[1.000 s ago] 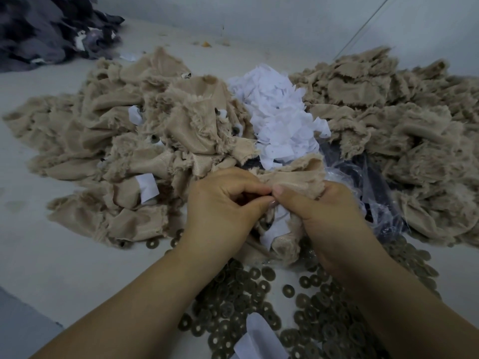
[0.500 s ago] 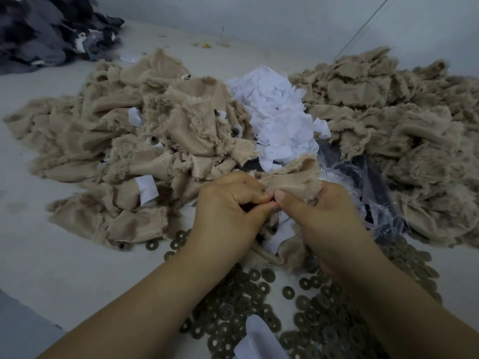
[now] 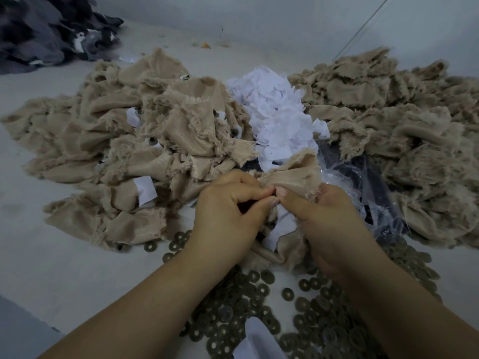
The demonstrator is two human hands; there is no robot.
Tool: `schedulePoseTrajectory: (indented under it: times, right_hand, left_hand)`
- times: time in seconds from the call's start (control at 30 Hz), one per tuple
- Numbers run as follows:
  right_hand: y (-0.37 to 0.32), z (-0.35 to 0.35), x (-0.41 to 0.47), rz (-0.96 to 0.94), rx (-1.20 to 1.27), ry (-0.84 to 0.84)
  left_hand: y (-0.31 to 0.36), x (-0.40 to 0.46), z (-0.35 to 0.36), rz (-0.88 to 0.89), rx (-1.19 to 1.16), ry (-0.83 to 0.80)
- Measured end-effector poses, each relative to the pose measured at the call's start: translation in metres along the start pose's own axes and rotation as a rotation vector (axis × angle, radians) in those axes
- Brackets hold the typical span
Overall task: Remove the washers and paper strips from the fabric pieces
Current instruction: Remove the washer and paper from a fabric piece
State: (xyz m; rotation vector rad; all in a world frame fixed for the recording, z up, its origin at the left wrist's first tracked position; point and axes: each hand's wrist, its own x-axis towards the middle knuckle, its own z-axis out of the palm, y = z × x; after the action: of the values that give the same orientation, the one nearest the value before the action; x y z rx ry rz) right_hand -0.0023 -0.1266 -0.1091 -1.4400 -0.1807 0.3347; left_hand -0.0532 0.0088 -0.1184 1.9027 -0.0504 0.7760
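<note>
A pale grey-white floor with a smooth, matte surface spreads across the scene, marked by faint smudges at the left. Along the far side rises a plain light-grey wall, meeting the floor in a soft seam. A thin dark cord runs slantwise down the wall at the upper right. A few small orange-brown scraps lie on the floor near the wall's foot. At the lower left corner a darker blue-grey strip borders the floor. The light is dim, even and cool.
</note>
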Motion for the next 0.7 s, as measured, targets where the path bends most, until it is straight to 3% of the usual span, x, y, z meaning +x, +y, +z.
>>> schedulePoseTrajectory:
  times: [0.33,0.7]
  right_hand:
    - [-0.0010,0.0016,-0.0017,-0.014,-0.077,0.035]
    - [-0.0047,0.0033,-0.0068,-0.160,-0.238,-0.005]
  left_hand:
    - [0.0030,-0.0017,-0.0010,0.037,0.127,0.002]
    - [0.0002,-0.0014,0.0004,0.167,0.220,-0.037]
